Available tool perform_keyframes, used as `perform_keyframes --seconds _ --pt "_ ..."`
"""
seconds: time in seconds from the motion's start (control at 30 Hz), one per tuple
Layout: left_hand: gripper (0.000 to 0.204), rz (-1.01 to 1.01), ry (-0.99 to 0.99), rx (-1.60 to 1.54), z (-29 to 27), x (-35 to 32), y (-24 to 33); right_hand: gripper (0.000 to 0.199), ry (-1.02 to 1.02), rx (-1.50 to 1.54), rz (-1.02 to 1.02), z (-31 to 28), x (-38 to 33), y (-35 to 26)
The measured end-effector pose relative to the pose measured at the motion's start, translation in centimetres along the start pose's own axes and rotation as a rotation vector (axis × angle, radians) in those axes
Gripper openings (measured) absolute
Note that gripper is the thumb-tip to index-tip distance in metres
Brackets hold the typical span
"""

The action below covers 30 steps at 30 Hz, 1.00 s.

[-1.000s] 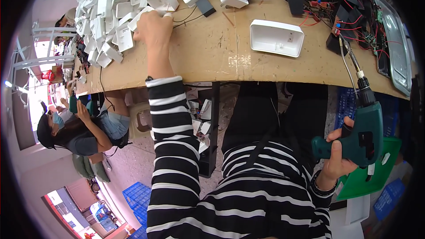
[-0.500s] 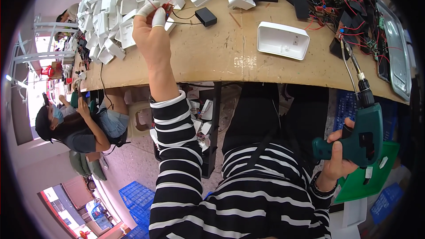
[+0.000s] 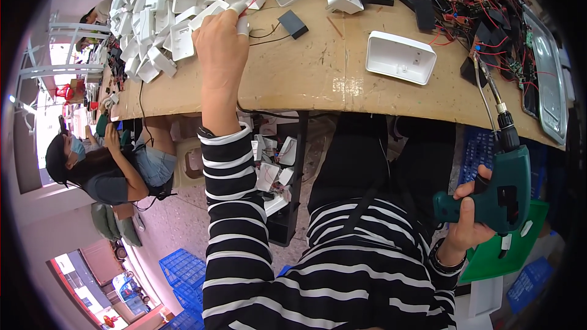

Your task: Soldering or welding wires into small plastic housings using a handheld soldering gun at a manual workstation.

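Observation:
My left hand (image 3: 221,46), with pale finger cots on its fingertips, is closed above the table at the edge of the white housings. Its fingers pinch a small circuit board, now mostly hidden behind them; a red wire (image 3: 252,5) sticks out. Two black wires run from there to a black rectangular box (image 3: 293,24) on the tabletop. My right hand (image 3: 469,223) is wrapped round the handle of a green soldering gun (image 3: 511,186). The gun's metal tip and thin feed tube (image 3: 484,85) point up over the table's right side. An open white housing (image 3: 400,61) lies between my hands.
White plastic housings (image 3: 160,0) pile up at the far left. Black boxes, red wires and circuit boards (image 3: 455,6) are heaped at the far right beside a metal tray (image 3: 547,79). A green bin (image 3: 520,253) stands below the gun. Another person (image 3: 110,171) sits at the left.
My left hand has turned, its back now facing up and covering the circuit board. The black box has tilted a little. My right hand keeps the soldering gun in nearly the same place.

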State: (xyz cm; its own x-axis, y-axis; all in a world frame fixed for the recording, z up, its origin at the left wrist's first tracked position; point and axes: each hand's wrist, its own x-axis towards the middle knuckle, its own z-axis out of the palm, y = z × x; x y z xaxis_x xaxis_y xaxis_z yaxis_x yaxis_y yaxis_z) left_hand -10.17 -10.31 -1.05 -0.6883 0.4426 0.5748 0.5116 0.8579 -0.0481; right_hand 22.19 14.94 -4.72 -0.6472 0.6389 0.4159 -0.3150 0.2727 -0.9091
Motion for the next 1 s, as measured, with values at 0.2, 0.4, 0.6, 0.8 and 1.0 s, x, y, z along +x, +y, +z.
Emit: perform_keyframes --seconds 0.2,0.4,0.6,0.8,1.0 --pt "0.018 -0.346 -0.081 -0.486 -0.9 -0.6 -0.2 0.055 -0.033 0.006 -0.03 0.1 0.2 0.2" --pt "0.013 -0.539 0.03 -1.239 -0.6 -0.4 1.0 0.055 -0.044 0.042 -0.026 0.2 0.2 0.3" --pt "0.011 -0.496 0.144 -1.44 -0.7 0.8 1.7 0.055 -0.035 0.08 0.002 0.5 0.4 0.0" --pt "0.01 -0.187 0.421 -1.232 -2.5 1.3 2.0 0.057 -0.002 0.06 0.046 0.6 0.7 -0.5" --pt "0.017 0.222 0.064 -0.941 -0.4 -4.1 10.0 0.059 -0.005 0.26 0.08 2.5 2.3 0.1"
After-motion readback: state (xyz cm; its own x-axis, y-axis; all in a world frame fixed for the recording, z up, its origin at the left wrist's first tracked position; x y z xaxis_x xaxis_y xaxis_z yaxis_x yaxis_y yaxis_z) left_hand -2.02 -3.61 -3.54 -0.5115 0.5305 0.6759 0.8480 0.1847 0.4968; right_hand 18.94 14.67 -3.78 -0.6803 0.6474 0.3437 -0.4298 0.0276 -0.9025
